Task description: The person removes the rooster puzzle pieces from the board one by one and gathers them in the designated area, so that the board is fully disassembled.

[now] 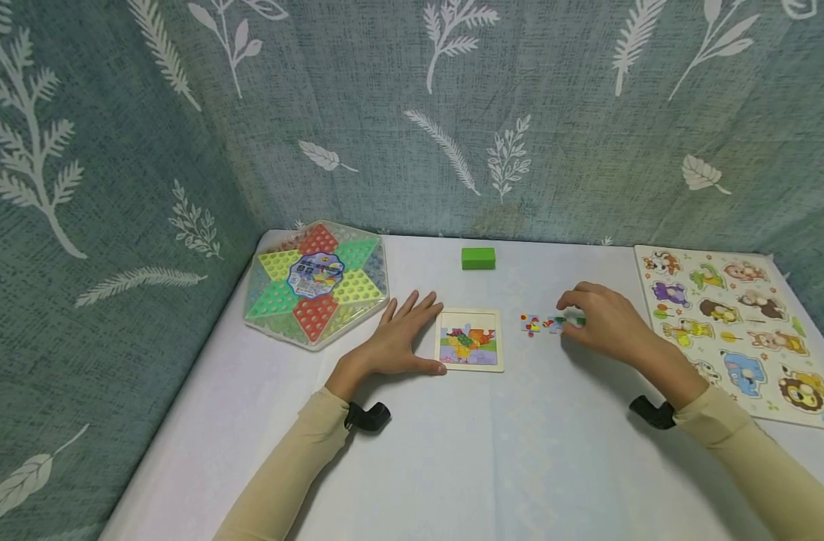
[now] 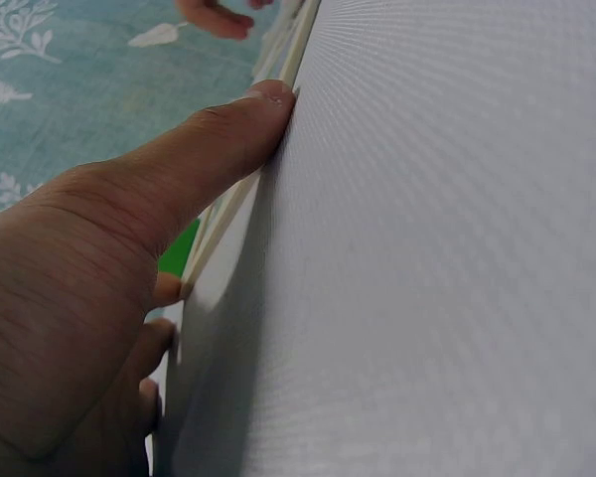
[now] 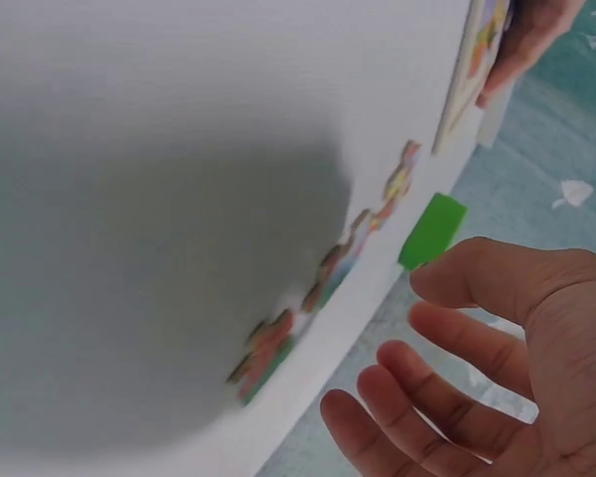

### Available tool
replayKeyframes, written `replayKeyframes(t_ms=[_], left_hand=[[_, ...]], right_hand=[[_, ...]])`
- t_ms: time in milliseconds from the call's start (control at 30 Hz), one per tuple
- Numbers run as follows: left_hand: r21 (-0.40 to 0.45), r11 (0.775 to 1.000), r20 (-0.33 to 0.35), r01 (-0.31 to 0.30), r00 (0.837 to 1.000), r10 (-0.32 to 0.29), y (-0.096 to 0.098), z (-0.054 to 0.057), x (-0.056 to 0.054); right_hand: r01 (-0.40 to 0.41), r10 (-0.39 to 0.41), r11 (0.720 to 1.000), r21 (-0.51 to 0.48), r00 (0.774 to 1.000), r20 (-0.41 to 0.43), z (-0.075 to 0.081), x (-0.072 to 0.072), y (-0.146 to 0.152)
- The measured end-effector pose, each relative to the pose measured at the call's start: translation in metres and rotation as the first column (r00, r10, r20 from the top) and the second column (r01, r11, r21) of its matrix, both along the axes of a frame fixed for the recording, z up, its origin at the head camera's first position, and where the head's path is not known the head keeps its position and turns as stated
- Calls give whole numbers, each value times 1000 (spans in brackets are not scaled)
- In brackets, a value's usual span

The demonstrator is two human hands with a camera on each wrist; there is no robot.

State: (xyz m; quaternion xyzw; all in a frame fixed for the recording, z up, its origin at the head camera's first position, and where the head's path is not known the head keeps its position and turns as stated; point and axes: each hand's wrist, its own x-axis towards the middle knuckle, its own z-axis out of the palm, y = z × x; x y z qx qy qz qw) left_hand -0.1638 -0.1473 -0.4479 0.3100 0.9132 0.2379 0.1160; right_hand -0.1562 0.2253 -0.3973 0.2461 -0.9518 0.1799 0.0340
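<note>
A small square jigsaw puzzle (image 1: 469, 340) with a colourful bird picture lies in its pale wooden frame. My left hand (image 1: 401, 342) rests at the frame's left side, fingers spread; in the left wrist view the thumb (image 2: 228, 134) touches the frame's edge. To the right lie loose jigsaw pieces (image 1: 530, 324), seen as a row in the right wrist view, one of them green and red (image 3: 265, 356). Above the rightmost pieces hovers my right hand (image 1: 604, 321), thumb and fingers apart and loosely bent, with nothing visible between them.
Behind the puzzle stands a green block (image 1: 478, 258). A hexagonal Chinese checkers board (image 1: 317, 285) in clear wrapping lies at the left. On the right is a large animal puzzle board (image 1: 740, 330). Leaf-patterned cloth (image 1: 385, 120) hangs behind the white table (image 1: 446, 466).
</note>
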Motion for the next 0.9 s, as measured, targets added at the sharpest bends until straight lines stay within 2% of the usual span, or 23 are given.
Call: replayKeyframes(t_ms=[333, 600, 900], left_hand=[[-16, 1000, -1, -3, 1000, 3, 0, 0, -1], [-11, 1000, 3, 4, 1000, -4, 1, 0, -1], [-19, 1000, 2, 0, 1000, 0, 0, 1, -1]], right_hand=[[-36, 35, 999, -13, 999, -18, 4, -5, -22], [-94, 92, 993, -68, 995, -34, 4, -9, -39], [-131, 130, 988, -81, 991, -20, 10, -13, -62]])
